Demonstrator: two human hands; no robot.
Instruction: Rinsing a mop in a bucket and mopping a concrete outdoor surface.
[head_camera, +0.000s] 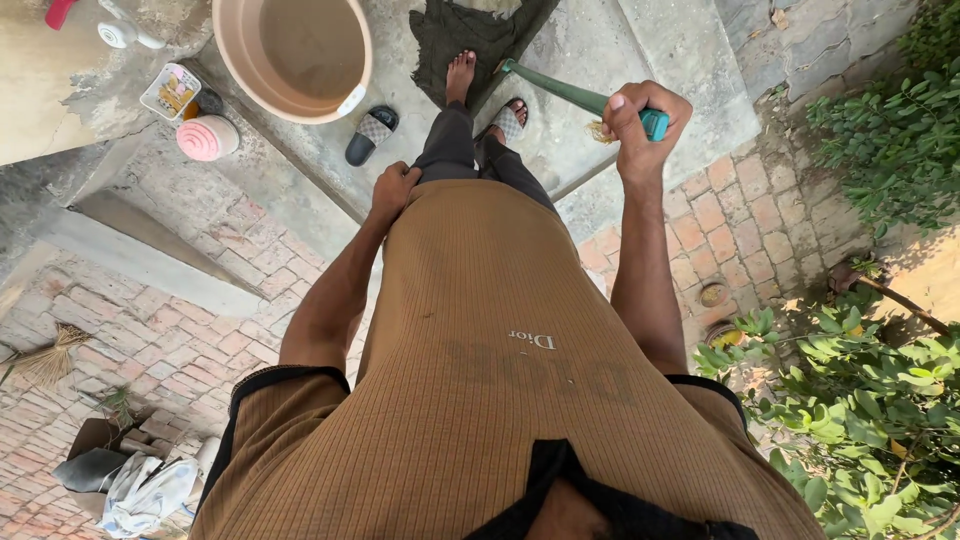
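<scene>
Handle (585, 100), green, long: my right hand (640, 120) was fisted tight around its upper end, the shaft slanting down toward my bare foot (460, 75) on the concrete step (570, 50). Left hand (393, 190) lay curled against my trousers (450, 150), holding nothing. Tub (300, 55), beige, stood nearby.

The lower end of the green handle (570, 93) disappears behind the person's leg, so what it ends in can't be told. The right hand (640, 125) covers part of its teal grip. The tan tub (232, 45) is cut off by the top edge. One sandal (508, 121) is half hidden behind the trousers.
</scene>
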